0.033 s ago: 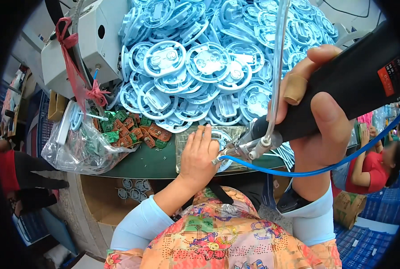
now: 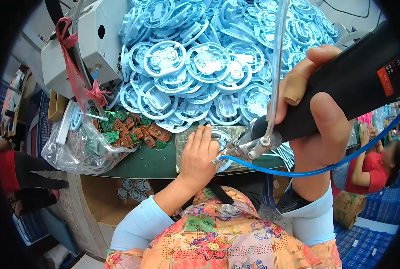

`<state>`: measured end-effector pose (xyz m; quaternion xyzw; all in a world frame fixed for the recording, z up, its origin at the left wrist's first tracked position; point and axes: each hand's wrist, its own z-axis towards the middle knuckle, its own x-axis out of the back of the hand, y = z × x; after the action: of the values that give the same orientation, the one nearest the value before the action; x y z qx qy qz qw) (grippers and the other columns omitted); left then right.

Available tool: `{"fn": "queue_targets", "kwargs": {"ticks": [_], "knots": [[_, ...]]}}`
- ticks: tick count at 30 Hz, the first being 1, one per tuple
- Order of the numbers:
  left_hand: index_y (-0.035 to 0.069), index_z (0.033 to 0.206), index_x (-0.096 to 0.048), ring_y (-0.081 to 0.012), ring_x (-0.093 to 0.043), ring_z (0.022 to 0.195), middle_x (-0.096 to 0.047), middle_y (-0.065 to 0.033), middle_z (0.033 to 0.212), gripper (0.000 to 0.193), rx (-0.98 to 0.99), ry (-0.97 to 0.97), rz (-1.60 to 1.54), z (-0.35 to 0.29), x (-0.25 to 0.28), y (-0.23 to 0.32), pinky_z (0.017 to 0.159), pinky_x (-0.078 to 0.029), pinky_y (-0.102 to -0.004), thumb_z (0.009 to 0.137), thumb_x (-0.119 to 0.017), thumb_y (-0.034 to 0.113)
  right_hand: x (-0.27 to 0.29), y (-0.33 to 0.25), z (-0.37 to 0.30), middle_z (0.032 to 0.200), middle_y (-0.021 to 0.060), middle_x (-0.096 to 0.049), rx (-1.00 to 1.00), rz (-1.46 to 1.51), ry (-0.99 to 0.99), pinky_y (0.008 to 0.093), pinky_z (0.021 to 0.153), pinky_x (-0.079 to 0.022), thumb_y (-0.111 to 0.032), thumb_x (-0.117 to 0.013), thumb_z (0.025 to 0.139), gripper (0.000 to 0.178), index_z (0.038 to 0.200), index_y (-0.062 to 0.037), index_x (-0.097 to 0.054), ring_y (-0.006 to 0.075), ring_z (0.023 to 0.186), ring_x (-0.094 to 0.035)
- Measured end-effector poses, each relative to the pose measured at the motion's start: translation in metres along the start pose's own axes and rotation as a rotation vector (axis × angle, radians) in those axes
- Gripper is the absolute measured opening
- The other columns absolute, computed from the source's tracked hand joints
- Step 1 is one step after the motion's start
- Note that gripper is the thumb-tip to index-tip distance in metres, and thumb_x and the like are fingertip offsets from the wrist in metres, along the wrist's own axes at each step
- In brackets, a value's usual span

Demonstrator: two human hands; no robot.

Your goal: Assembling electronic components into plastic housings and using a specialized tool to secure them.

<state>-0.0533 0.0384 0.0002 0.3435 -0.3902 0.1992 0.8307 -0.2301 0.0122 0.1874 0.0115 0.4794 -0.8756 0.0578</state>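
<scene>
My right hand [image 2: 322,121] is wrapped round a black electric screwdriver [image 2: 343,85], tilted with its metal nose down to the left. A clear tube [image 2: 278,58] and a blue hose [image 2: 294,173] join that nose. The tip points at a light-blue plastic toy steering wheel [image 2: 227,167], which lies on a flat block [image 2: 180,142] at the table's near edge. My left hand [image 2: 197,157] lies over the left side of this wheel, fingers stretched out and close together. The thumb and the screwdriver's very tip are hard to make out.
A big heap of light-blue plastic wheels [image 2: 209,62] fills the back. Green and brown circuit boards [image 2: 130,127] spill from a clear plastic bag [image 2: 81,154]. A white machine [image 2: 99,36] stands back left. Below the table is a cardboard box [image 2: 99,197] holding wheels.
</scene>
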Motion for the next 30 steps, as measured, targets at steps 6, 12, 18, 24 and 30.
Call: {"fn": "queue_targets", "kwargs": {"ticks": [6, 12, 18, 24, 30], "knots": [[-0.001, 0.092, -0.054, -0.0467, -0.053, 0.117, -0.054, -0.0325, 0.126, 0.040, 0.018, 0.009, -0.031, 0.000, 0.000, 0.000, 0.098, -0.042, -0.0536, 0.067, -0.080, 0.017, -0.003, 0.000, -0.001, 0.083, 0.0125, -0.055, -0.007, -0.046, 0.009, 0.0328, 0.056, -0.052, -0.022, -0.065, 0.087, 0.054, 0.131, 0.0011, -0.044, 0.0214, 0.061, -0.059], [0.000, 0.092, -0.055, -0.0464, -0.054, 0.116, -0.055, -0.0325, 0.126, 0.040, 0.019, 0.023, -0.040, -0.001, -0.003, -0.002, 0.097, -0.043, -0.0528, 0.067, -0.081, 0.017, -0.011, 0.006, -0.009, 0.079, 0.0122, -0.054, -0.007, 0.016, 0.093, 0.0314, 0.055, -0.050, -0.015, -0.062, 0.085, 0.043, 0.123, -0.0004, -0.046, 0.0214, 0.061, -0.059], [0.002, 0.090, -0.056, -0.0443, -0.054, 0.118, -0.056, -0.0297, 0.127, 0.036, 0.068, 0.003, -0.178, -0.006, -0.009, -0.007, 0.095, -0.045, -0.0533, 0.068, -0.080, 0.017, -0.025, 0.015, -0.007, 0.078, 0.0093, -0.059, 0.101, -0.123, 0.099, 0.0296, 0.060, -0.050, 0.003, -0.062, 0.082, 0.038, 0.118, 0.0018, -0.049, 0.0164, 0.061, -0.060], [0.002, 0.097, -0.062, -0.0409, -0.047, 0.130, -0.054, -0.0264, 0.133, 0.033, 0.020, -0.070, -0.053, -0.012, 0.006, -0.010, 0.105, -0.033, -0.0604, 0.078, -0.078, 0.024, -0.015, -0.021, 0.017, 0.076, 0.0110, -0.060, -0.020, -0.045, 0.213, 0.0319, 0.059, -0.052, -0.004, -0.064, 0.083, 0.038, 0.117, 0.0061, -0.051, 0.0198, 0.060, -0.062], [0.008, 0.100, -0.066, -0.0398, -0.051, 0.124, -0.060, -0.0175, 0.125, 0.025, 0.004, -0.051, -0.132, -0.007, 0.016, -0.010, 0.107, -0.031, -0.0593, 0.080, -0.076, 0.020, -0.018, -0.021, 0.036, 0.074, 0.0101, -0.060, 0.021, -0.093, 0.253, 0.0331, 0.058, -0.051, -0.007, -0.067, 0.083, 0.035, 0.113, 0.0051, -0.056, 0.0194, 0.059, -0.062]]}}
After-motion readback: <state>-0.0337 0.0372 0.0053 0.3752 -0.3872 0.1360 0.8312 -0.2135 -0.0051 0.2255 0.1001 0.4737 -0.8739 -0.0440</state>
